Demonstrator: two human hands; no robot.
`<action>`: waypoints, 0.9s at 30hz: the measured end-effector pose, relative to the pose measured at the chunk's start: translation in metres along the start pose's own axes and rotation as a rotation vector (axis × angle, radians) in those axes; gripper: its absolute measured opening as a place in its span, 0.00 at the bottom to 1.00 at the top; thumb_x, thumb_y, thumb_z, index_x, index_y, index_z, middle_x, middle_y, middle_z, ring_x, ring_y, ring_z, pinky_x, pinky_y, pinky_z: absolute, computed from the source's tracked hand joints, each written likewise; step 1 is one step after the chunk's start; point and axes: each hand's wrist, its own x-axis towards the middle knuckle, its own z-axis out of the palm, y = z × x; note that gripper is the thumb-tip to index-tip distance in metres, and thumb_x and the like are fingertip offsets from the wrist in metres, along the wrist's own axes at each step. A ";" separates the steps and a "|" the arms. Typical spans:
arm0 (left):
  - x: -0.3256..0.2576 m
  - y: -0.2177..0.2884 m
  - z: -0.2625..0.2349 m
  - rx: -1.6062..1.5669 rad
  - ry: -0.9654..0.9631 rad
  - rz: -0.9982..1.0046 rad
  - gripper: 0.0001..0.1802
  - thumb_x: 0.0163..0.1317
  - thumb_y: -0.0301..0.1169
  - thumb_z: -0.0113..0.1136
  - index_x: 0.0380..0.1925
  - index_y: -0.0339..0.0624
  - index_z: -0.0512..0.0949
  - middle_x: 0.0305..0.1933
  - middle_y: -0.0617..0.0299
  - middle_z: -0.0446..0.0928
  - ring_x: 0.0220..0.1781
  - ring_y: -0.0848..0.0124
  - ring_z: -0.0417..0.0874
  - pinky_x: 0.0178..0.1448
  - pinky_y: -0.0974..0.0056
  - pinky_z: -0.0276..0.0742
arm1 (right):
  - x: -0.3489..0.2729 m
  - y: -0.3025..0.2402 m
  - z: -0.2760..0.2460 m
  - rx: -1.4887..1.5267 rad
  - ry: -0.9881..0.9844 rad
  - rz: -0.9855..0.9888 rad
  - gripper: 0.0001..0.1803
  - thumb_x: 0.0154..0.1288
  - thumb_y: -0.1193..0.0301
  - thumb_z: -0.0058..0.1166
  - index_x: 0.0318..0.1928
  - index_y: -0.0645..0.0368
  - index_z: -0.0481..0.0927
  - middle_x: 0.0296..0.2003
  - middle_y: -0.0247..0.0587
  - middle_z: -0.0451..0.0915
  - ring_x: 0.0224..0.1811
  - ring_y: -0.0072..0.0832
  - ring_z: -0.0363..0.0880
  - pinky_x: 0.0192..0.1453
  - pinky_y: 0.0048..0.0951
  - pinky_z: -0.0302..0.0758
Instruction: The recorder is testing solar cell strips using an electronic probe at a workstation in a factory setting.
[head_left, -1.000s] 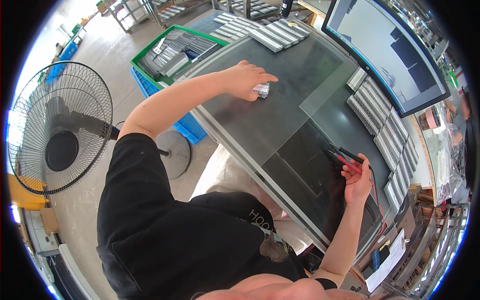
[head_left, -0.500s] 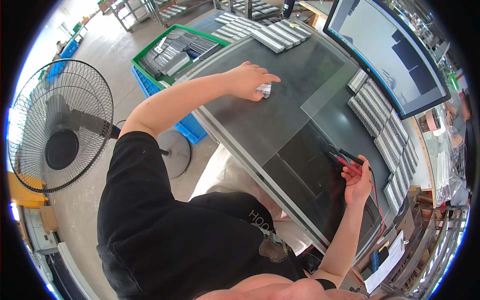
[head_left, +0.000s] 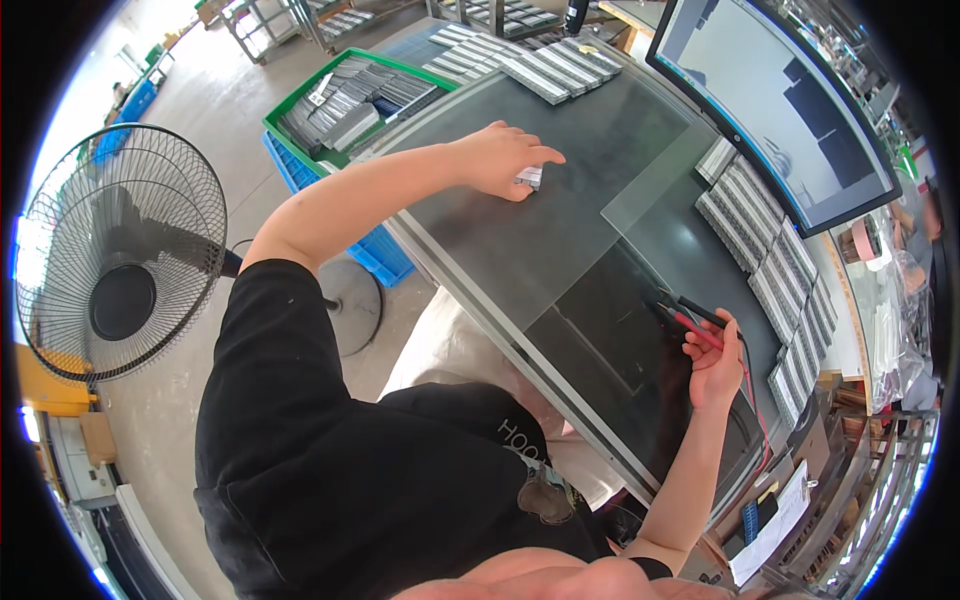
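Note:
My left hand (head_left: 497, 162) is over the far left part of the dark work table, palm down. Its thumb and fingers close around a small silver-white strip-like piece (head_left: 531, 178), mostly hidden by the hand, while the index finger points out to the right. Above the near right part of the table, my right hand (head_left: 714, 372) holds a pair of test probes, a red probe (head_left: 692, 327) and a black probe (head_left: 704, 312), side by side with tips pointing up and left. A red lead runs down from that hand along the table's right edge.
Rows of grey-and-white strips (head_left: 765, 245) line the table's right side; more strips (head_left: 560, 70) lie at the far edge. A monitor (head_left: 780, 110) stands at the right. Left of the table are a green crate (head_left: 290, 100) full of strips and a fan (head_left: 125, 255).
My left hand has turned slightly around the strip-like piece, and less of the piece shows. The right hand and the probes look unmoved.

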 end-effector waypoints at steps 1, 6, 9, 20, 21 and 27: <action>0.000 0.000 0.000 -0.003 0.013 0.000 0.32 0.47 0.38 0.57 0.57 0.55 0.64 0.44 0.61 0.73 0.49 0.63 0.74 0.54 0.56 0.64 | 0.000 0.000 0.000 -0.002 -0.001 -0.001 0.17 0.68 0.61 0.40 0.48 0.61 0.70 0.33 0.42 0.75 0.28 0.30 0.78 0.29 0.27 0.77; -0.005 0.002 -0.009 -0.008 -0.026 -0.014 0.35 0.46 0.38 0.58 0.59 0.55 0.61 0.48 0.59 0.72 0.51 0.61 0.72 0.57 0.55 0.61 | 0.000 0.000 0.001 -0.002 -0.006 -0.001 0.17 0.68 0.61 0.40 0.48 0.62 0.70 0.33 0.42 0.75 0.28 0.30 0.78 0.29 0.27 0.77; -0.020 -0.007 -0.021 -0.026 0.001 -0.045 0.38 0.45 0.36 0.59 0.61 0.54 0.59 0.53 0.56 0.69 0.55 0.59 0.69 0.60 0.54 0.58 | 0.000 0.000 0.001 -0.011 0.005 0.003 0.17 0.68 0.61 0.41 0.48 0.61 0.70 0.33 0.41 0.75 0.28 0.30 0.78 0.29 0.26 0.76; -0.066 -0.038 -0.019 -0.080 -0.099 -0.200 0.39 0.43 0.29 0.55 0.61 0.52 0.59 0.49 0.58 0.71 0.55 0.60 0.70 0.61 0.54 0.60 | 0.000 0.000 0.002 -0.035 0.014 -0.002 0.18 0.68 0.60 0.41 0.49 0.60 0.70 0.33 0.41 0.75 0.28 0.29 0.77 0.29 0.25 0.76; -0.065 -0.039 -0.019 -0.080 -0.096 -0.201 0.39 0.43 0.29 0.55 0.61 0.52 0.59 0.49 0.58 0.71 0.55 0.60 0.70 0.61 0.54 0.60 | 0.000 0.000 0.003 -0.041 0.012 -0.004 0.18 0.68 0.60 0.41 0.49 0.61 0.70 0.33 0.41 0.75 0.28 0.29 0.77 0.29 0.25 0.76; -0.059 -0.039 -0.019 -0.050 -0.098 -0.191 0.39 0.42 0.27 0.53 0.61 0.54 0.59 0.46 0.59 0.71 0.54 0.60 0.70 0.59 0.54 0.60 | -0.001 0.000 0.002 -0.039 0.008 -0.004 0.18 0.68 0.60 0.41 0.49 0.61 0.70 0.33 0.41 0.75 0.28 0.29 0.77 0.29 0.25 0.76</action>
